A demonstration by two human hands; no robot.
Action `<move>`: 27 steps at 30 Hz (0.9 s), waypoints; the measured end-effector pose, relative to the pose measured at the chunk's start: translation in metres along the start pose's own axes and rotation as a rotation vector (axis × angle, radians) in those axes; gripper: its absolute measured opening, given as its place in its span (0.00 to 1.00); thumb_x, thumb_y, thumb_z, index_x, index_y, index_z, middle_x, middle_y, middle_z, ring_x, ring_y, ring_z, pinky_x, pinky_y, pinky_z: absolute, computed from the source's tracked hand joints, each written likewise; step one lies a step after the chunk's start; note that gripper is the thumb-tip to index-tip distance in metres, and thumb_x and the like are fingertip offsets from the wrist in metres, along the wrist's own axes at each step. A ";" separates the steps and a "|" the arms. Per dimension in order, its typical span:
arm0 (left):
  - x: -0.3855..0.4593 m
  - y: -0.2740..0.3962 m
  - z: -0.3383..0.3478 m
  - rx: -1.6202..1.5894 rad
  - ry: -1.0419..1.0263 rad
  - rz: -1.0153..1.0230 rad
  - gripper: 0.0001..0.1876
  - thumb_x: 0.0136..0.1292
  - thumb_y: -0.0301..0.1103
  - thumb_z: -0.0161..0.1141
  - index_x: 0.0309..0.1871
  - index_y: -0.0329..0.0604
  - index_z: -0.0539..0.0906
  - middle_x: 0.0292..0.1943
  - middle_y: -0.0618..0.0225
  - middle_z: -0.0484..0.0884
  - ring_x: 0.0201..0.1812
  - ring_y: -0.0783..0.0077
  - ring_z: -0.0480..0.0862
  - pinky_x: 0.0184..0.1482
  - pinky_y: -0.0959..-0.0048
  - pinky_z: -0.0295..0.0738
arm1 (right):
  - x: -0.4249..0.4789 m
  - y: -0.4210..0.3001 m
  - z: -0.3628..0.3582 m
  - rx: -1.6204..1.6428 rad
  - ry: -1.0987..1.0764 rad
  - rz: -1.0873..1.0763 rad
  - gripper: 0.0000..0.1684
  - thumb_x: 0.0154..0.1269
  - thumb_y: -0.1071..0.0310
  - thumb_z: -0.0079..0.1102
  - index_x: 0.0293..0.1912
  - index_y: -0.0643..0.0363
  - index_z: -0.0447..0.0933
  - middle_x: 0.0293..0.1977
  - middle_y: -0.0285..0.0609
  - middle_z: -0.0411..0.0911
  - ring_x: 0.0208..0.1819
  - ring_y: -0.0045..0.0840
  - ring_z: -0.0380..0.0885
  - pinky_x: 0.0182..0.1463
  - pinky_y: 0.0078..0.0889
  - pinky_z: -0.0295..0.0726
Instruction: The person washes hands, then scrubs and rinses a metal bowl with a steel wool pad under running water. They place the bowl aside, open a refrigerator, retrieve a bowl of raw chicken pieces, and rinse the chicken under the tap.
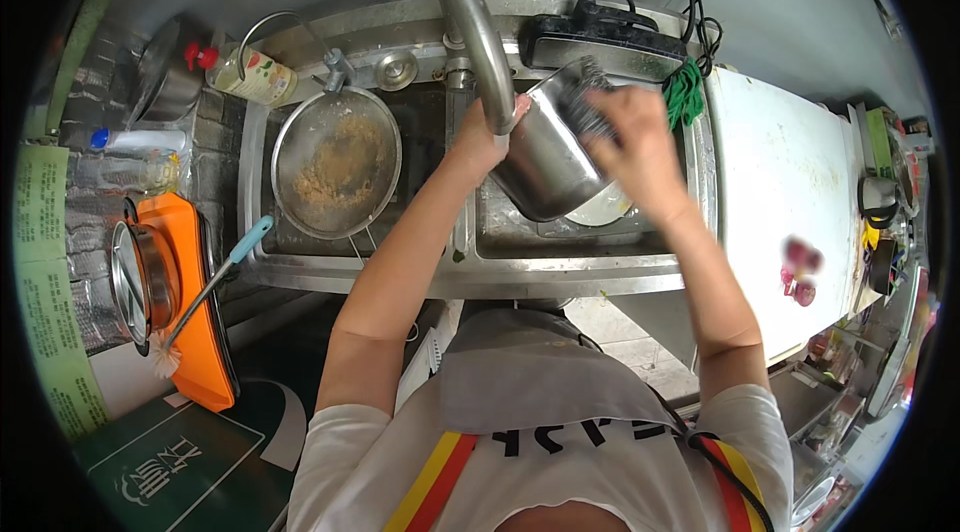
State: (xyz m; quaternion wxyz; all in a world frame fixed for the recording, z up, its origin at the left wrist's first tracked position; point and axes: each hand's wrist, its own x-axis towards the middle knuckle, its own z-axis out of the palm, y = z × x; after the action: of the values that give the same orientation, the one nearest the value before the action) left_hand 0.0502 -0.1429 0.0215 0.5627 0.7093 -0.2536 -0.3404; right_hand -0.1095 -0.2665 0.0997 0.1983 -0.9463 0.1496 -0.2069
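My left hand [491, 134] grips the rim side of a deep stainless steel pot [551, 157], tilted over the right basin of a double sink; the faucet's spout partly covers this hand. In my right hand [630, 142], blurred, is a dark grey metal scouring pad [583, 101], pressed to the pot's outer side near its right edge. Below the pot, a pale round dish [602, 208] lies partly hidden in the basin. A round mesh strainer [337, 164] with brown residue rests over the left basin.
The steel faucet [480, 29] arches between the basins. Behind the right basin stands a black appliance [607, 41], near a green scrubber [683, 93]. A white worktop [780, 209] adjoins on the right. At left are a pump bottle [255, 76], a long-handled brush [217, 281] and orange trays [196, 337].
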 end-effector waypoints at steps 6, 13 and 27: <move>-0.015 0.011 0.001 -0.203 0.164 -0.080 0.18 0.62 0.43 0.58 0.45 0.36 0.77 0.36 0.70 0.78 0.38 0.77 0.75 0.42 0.77 0.68 | -0.004 -0.021 0.030 -0.177 0.083 -0.270 0.18 0.50 0.68 0.58 0.44 0.58 0.77 0.52 0.49 0.72 0.58 0.47 0.65 0.64 0.48 0.62; -0.031 0.018 -0.024 -0.415 0.107 0.020 0.08 0.64 0.33 0.55 0.38 0.39 0.79 0.32 0.74 0.78 0.35 0.80 0.75 0.40 0.79 0.67 | 0.018 -0.036 0.025 -0.231 0.096 -0.377 0.15 0.57 0.61 0.56 0.44 0.53 0.79 0.41 0.43 0.78 0.51 0.35 0.73 0.62 0.45 0.63; -0.034 0.026 -0.043 -0.624 0.142 0.058 0.14 0.67 0.39 0.52 0.40 0.34 0.78 0.37 0.70 0.80 0.37 0.79 0.76 0.44 0.79 0.69 | -0.067 0.125 0.168 2.040 -0.032 1.083 0.20 0.66 0.58 0.48 0.52 0.59 0.71 0.47 0.46 0.75 0.47 0.35 0.76 0.50 0.38 0.79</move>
State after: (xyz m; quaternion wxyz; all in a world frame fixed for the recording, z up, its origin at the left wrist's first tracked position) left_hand 0.0618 -0.0972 0.0591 0.7789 0.5168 -0.1175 -0.3352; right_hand -0.1170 -0.2988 -0.1171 0.9353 -0.1604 0.2966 -0.1075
